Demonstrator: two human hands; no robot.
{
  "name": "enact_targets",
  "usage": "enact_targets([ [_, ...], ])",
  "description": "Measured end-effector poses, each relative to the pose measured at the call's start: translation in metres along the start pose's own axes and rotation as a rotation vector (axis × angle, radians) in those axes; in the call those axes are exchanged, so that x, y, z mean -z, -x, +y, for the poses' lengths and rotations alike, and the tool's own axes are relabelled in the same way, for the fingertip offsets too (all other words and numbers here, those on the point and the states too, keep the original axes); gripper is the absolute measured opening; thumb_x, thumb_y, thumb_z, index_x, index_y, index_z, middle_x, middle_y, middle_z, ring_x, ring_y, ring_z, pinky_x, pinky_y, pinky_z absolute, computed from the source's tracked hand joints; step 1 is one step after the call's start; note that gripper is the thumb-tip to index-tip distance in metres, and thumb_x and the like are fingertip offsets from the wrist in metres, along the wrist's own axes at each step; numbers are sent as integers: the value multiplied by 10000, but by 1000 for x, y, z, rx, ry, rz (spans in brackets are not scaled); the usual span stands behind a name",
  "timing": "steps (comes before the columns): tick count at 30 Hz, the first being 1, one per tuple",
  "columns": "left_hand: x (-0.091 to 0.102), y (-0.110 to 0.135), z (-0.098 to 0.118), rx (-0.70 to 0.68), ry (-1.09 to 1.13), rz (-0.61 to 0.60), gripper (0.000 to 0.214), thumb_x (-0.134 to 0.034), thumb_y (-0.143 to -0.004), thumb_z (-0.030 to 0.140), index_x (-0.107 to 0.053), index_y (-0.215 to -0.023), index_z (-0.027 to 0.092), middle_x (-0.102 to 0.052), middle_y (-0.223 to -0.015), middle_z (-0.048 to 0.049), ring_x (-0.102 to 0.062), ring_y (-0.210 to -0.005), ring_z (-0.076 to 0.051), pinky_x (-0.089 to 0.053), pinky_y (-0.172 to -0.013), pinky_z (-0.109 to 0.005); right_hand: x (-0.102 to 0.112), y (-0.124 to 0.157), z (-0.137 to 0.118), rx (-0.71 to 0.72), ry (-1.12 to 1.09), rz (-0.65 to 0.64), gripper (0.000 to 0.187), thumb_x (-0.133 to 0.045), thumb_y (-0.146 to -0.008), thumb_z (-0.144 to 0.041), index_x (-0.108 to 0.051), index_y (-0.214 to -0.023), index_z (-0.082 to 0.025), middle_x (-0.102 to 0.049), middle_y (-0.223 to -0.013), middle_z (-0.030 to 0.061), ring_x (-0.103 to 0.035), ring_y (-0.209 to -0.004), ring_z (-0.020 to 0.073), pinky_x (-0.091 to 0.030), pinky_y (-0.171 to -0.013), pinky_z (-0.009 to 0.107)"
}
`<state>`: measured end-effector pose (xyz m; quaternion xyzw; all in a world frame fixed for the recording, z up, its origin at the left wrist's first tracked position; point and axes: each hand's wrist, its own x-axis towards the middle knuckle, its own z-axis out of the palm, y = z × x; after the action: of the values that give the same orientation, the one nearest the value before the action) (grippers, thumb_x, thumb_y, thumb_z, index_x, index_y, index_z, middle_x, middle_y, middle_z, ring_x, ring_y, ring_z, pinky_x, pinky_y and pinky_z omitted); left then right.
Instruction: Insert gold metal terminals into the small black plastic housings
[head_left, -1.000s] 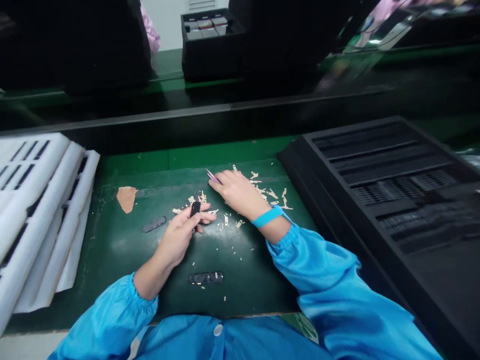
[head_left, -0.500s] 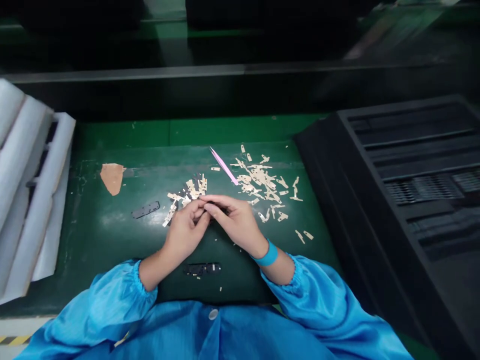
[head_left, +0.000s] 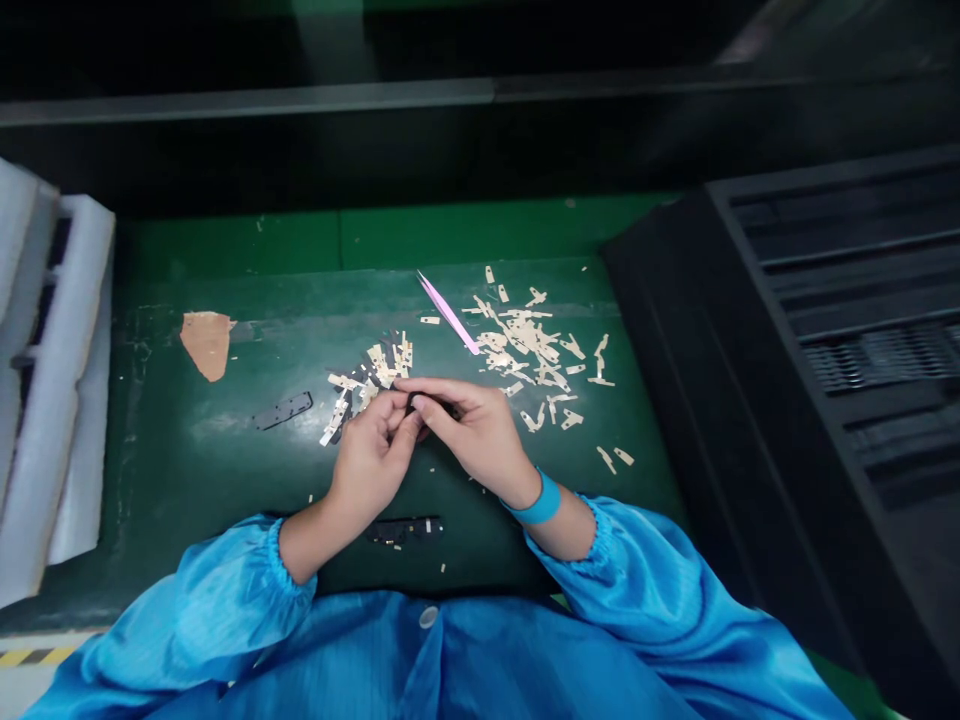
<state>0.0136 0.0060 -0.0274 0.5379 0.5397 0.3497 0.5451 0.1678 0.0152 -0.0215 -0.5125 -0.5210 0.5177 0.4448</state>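
Note:
My left hand point(head_left: 375, 448) and my right hand point(head_left: 480, 432) meet over the middle of the green mat, both closed on a small black part point(head_left: 414, 401). Most of that part is hidden by my fingers and thumbs. Just beyond my left fingers lies a heap of small cream and dark pieces point(head_left: 382, 365). A black part with small light and gold spots point(head_left: 405, 531) rests near my body, below my hands. Another flat dark part point(head_left: 283, 410) lies to the left. Pink tweezers point(head_left: 448, 314) lie beyond my right hand.
Many cream strips point(head_left: 529, 345) are scattered right of the tweezers. A torn brown piece point(head_left: 206, 343) lies on the left of the green mat point(head_left: 187, 480). White foam trays point(head_left: 52, 400) are stacked at the left edge; a black slotted tray point(head_left: 690, 300) stands on the right.
The view has tilted and shifted slightly. My hands stay together at the same spot, with a little more of the black part showing between the fingers.

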Motion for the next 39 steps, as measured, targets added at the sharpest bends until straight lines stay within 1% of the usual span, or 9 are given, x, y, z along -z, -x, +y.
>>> enact_targets([
  [8,-7,3,0,-43,-23,65,104,-604,-969,312,-646,-999,222,-646,-705,17,-649,-715,-181,-505,-787,-303,-7,3,-1,47,37,91,333,-566,-861,-125,-789,-1080,-238,-813,-1068,17,-771,-950,176,-646,-865,341],
  [13,-7,-2,5,-20,69,46,157,-639,-962,349,-649,-1011,201,-727,-780,-5,-686,-741,-168,-529,-761,-289,-3,0,-1,-9,-101,40,321,-534,-881,-151,-777,-1076,-233,-805,-1039,24,-759,-839,156,-656,-699,296],
  [16,-5,-6,10,8,191,30,251,-709,-908,412,-670,-1019,190,-758,-843,-28,-713,-775,-177,-568,-752,-298,-1,0,-1,-6,-121,87,286,-542,-906,-183,-750,-1096,-228,-791,-1009,29,-749,-805,148,-658,-646,275],
  [21,1,-10,13,55,258,3,287,-772,-846,411,-738,-1023,187,-772,-877,-42,-715,-781,-180,-596,-717,-292,-1,-1,-3,73,-5,80,209,-597,-937,-243,-690,-1124,-232,-762,-1037,45,-740,-859,164,-655,-623,275],
  [24,1,-9,12,42,266,54,256,-775,-847,387,-746,-1011,193,-780,-896,-42,-724,-788,-179,-609,-738,-302,1,0,-6,263,253,204,98,-617,-927,-212,-698,-981,-229,-740,-1043,66,-717,-955,203,-642,-802,375],
  [26,0,-7,11,3,229,94,250,-762,-863,384,-748,-1022,191,-793,-950,-57,-743,-841,-196,-616,-811,-332,1,2,-8,370,423,256,65,-636,-917,-208,-692,-895,-230,-712,-988,71,-692,-967,221,-603,-860,407],
  [28,-1,-4,9,-28,157,99,256,-735,-889,382,-753,-1053,187,-800,-986,-70,-758,-885,-213,-614,-854,-345,0,3,-9,378,479,247,72,-637,-915,-207,-691,-875,-232,-675,-907,56,-675,-869,202,-588,-804,378],
  [35,0,1,3,-137,-130,112,247,-653,-940,294,-768,-1143,211,-820,-991,-44,-776,-832,-209,-619,-768,-308,-6,5,-11,296,424,245,100,-612,-886,-164,-671,-843,-233,-657,-857,31,-648,-793,170,-556,-745,328],
  [39,0,2,1,-246,-345,132,282,-634,-934,229,-769,-1181,241,-822,-1062,-40,-787,-838,-217,-620,-762,-313,-8,5,-13,289,381,272,118,-598,-822,-124,-624,-767,-225,-614,-802,7,-588,-690,142,-520,-653,294],
])
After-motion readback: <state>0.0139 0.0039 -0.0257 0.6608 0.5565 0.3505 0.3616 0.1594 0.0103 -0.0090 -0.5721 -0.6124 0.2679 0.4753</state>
